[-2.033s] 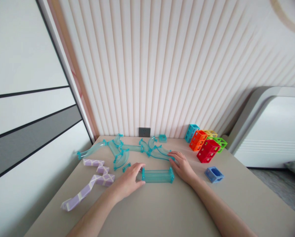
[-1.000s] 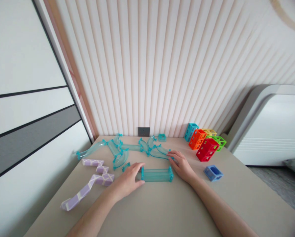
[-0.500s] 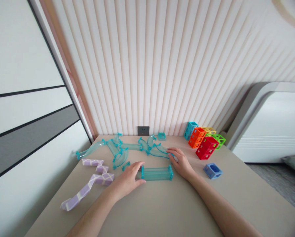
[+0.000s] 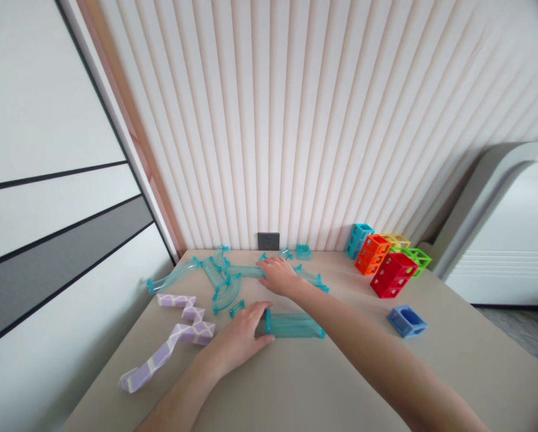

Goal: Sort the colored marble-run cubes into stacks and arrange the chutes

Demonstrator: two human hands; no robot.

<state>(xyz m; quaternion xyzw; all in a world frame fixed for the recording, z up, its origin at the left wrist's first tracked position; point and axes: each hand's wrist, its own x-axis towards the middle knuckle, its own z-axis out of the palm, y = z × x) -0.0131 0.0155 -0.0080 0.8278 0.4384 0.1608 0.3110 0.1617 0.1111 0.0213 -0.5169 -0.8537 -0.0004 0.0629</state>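
Note:
My left hand (image 4: 246,333) is closed round the left end of a straight, see-through teal track piece (image 4: 295,324) lying on the table, thumb in front and fingers behind. Farther back, my right hand (image 4: 278,275) reaches over teal track pieces with its fingers stretched out, near the right end of a straight piece (image 4: 249,272). It covers part of the branching track there, and whether it touches the plastic I cannot tell. A curved track piece (image 4: 228,293) and a short teal connector (image 4: 237,308) lie left of my hands.
A lilac and white folding snake puzzle (image 4: 174,339) lies at the left. Coloured cube frames, including a red stack (image 4: 393,275) and an orange stack (image 4: 372,254), stand at the back right. A blue cube frame (image 4: 407,321) sits nearer. A ribbed wall (image 4: 269,150) borders the table's back.
My right hand has moved left from the right end of the branching track, and its forearm now crosses above the straight piece. My left hand stays at that piece's left end. The view has shifted slightly.

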